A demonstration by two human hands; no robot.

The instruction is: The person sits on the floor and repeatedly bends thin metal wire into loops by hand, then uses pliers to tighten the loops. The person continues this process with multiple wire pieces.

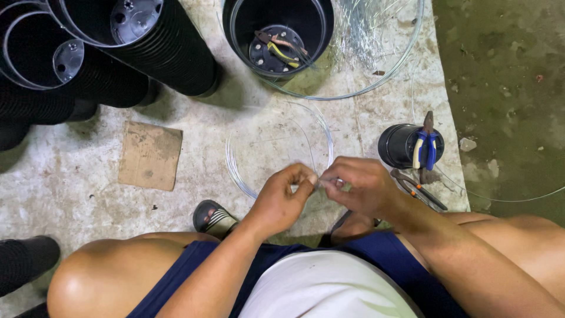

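Low at centre frame, my left hand (286,195) and right hand (360,185) meeting fingertip to fingertip, both pinched shut on a thin wire loop (276,147) lying on the concrete just above, blue-handled pliers (426,147) on a small black pot (400,146) at right.

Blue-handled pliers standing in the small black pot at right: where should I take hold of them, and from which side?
Grip the blue and white handles of the blue-handled pliers from above. They straddle the rim of the small black pot, free on both sides, while the metal jaws point away beyond it, so the handles probably give the surest hold.
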